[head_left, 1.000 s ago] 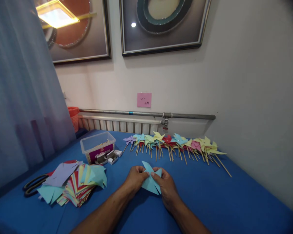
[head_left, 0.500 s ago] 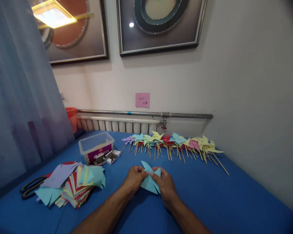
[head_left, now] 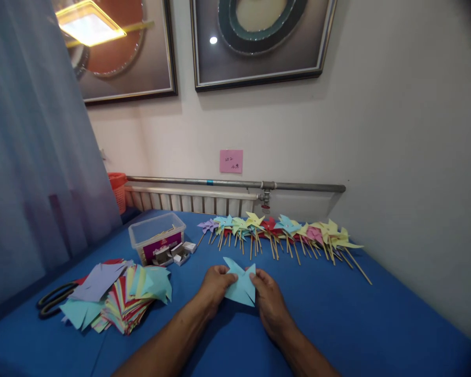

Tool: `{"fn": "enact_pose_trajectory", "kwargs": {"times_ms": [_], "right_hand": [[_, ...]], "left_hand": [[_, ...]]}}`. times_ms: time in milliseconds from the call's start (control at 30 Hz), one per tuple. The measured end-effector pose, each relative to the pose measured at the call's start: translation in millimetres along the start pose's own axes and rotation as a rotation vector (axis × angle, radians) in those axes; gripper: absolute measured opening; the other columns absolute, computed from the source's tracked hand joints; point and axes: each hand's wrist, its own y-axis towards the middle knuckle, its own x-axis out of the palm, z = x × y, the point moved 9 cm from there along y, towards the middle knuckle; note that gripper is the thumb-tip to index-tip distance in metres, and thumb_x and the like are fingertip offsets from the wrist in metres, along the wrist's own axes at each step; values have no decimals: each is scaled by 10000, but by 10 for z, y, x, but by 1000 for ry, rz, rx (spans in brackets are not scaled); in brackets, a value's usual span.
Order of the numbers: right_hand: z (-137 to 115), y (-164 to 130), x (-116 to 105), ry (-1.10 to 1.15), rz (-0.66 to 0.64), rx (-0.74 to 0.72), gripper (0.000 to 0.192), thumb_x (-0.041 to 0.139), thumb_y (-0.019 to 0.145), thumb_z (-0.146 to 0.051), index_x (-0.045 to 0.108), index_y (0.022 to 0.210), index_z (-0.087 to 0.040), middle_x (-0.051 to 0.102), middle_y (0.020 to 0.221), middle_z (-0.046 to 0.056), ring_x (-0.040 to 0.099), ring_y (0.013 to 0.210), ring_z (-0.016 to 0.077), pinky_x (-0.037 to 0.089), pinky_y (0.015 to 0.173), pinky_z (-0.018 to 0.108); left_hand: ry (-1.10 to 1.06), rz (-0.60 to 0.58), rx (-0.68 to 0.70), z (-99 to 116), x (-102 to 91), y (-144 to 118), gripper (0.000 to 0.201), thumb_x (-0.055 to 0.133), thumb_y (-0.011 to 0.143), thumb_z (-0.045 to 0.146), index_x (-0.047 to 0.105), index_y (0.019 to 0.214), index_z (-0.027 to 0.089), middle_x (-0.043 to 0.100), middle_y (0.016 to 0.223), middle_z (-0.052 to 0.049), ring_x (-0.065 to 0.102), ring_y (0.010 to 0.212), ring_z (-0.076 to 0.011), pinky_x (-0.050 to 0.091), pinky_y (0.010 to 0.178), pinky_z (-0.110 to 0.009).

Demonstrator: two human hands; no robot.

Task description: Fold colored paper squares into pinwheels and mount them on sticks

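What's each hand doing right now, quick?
Left hand: closed on the left edge of the light blue paper.
Right hand: closed on the same paper's right edge.

Looks like a room in a home or small craft space set up for handwork, not a factory. Two framed pictures (head_left: 259, 42) on a plain white wall (head_left: 396, 131) at top of frame. Sheer curtain (head_left: 35, 157) fills the left side. A radiator (head_left: 188, 201) w/ a metal pipe (head_left: 235, 184) runs across mid frame; pink sticky note (head_left: 231, 161) just above it. Lower half: table w/ blue cloth (head_left: 357, 314), a row of finished paper pinwheels (head_left: 282, 233) at centre-right, a stack of coloured paper (head_left: 121, 296) and scissors (head_left: 53, 298) at lower left, plastic box (head_left: 157, 238) near them.
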Motion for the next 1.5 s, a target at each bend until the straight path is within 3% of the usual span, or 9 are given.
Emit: {"fn": "enact_pose_trajectory", "kwargs": {"times_ms": [200, 633, 867, 1033, 1200, 1500], "right_hand": [[-72, -110, 205, 100, -157, 56, 382, 825, 668, -360, 726, 997, -194, 783, 930, 78, 722, 883, 271, 546, 779, 373], [-87, -117, 241, 141, -223, 32, 435, 883, 679, -381, 737, 1045, -198, 789, 1036, 90, 721, 982, 285, 547, 871, 405], [-46, -55, 142, 50, -113, -10, 456, 911, 621, -413, 720, 968, -187, 794, 919, 66, 733, 902, 256, 540, 868, 364], [148, 104, -39, -1, -36, -1, 521, 905, 547, -456, 688, 939, -189, 777, 787, 51, 741, 762, 270, 566, 732, 362], [259, 185, -136, -70, -1, -21, 501, 867, 567, -450, 681, 953, -190, 766, 744, 44, 735, 704, 260, 559, 666, 340], [170, 131, -122, -76, 56, -18, 483, 862, 536, -388, 663, 930, -194, 748, 723, 14, 681, 631, 202, 520, 605, 291]], "left_hand": [[-149, 19, 2, 59, -115, 37, 232, 777, 566, 240, 603, 674, 130, 591, 554, -4, 507, 482, -111, 374, 515, -245], [-169, 39, -11, 86, -102, -2, 179, 747, 575, 200, 590, 633, 136, 568, 528, 3, 480, 454, -101, 356, 487, -233], [-10, 97, 46, 80, -60, -29, 161, 725, 594, 182, 566, 593, 156, 556, 492, 22, 441, 432, -90, 324, 477, -225], [123, 121, 123, 119, -36, -59, 168, 727, 640, 169, 566, 595, 166, 521, 480, 51, 410, 429, -84, 290, 454, -218], [123, 107, 85, 103, -12, -73, 161, 706, 655, 135, 561, 592, 167, 520, 472, 52, 409, 426, -87, 302, 456, -220], [74, 71, 46, 58, 56, -87, 196, 712, 657, 118, 541, 578, 170, 516, 461, 53, 398, 412, -81, 291, 456, -218]]}}
